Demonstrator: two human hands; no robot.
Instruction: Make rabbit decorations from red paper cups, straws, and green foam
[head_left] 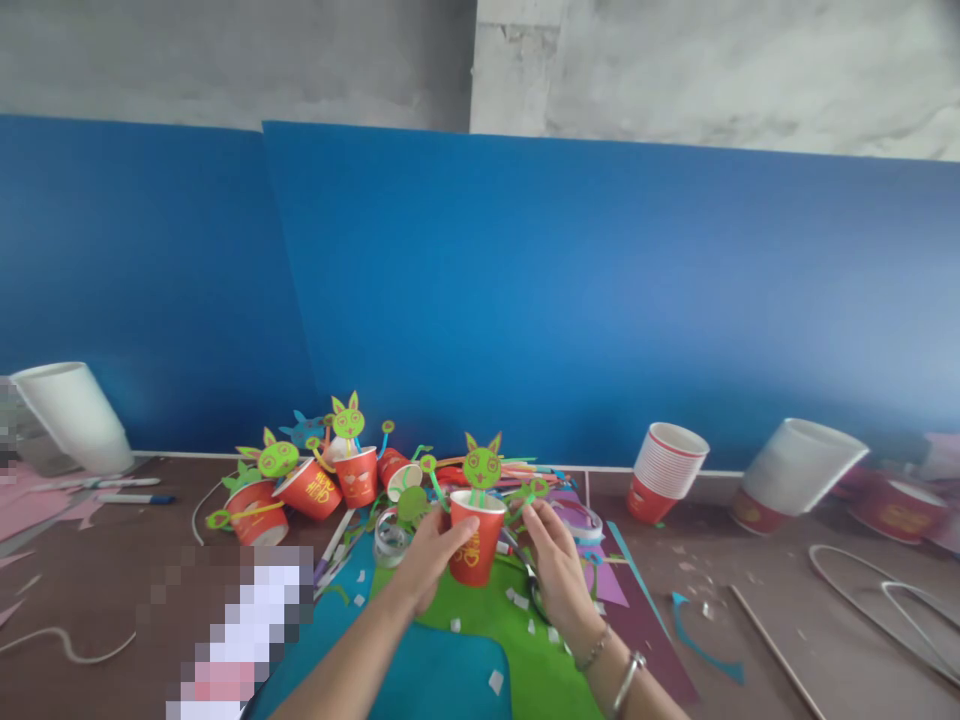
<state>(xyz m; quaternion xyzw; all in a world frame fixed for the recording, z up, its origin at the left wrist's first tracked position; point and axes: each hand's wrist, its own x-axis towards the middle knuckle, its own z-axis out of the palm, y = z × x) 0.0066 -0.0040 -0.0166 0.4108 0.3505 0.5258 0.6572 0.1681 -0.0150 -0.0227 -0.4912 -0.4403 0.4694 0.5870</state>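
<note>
My left hand (426,562) is closed round the left side of a red paper cup (484,545) with yellow lettering, held upright. A green paper cat head (482,467) rises from the cup's mouth. A straw arm with a round paper paw (428,464) sticks out on its left. At the cup's right side my right hand (553,562) pinches the other straw arm, whose green paper paw (538,488) shows above the fingertips. Scissors (534,585), partly hidden by that hand, lie under it.
Several finished cat cups (355,478) stand or lean at the back left. A tape roll (391,537) lies beside green and blue paper sheets (450,670) strewn with white scraps. Stacked cups (664,475) stand at right, near a white cable (877,590). A blue board (562,300) closes the back.
</note>
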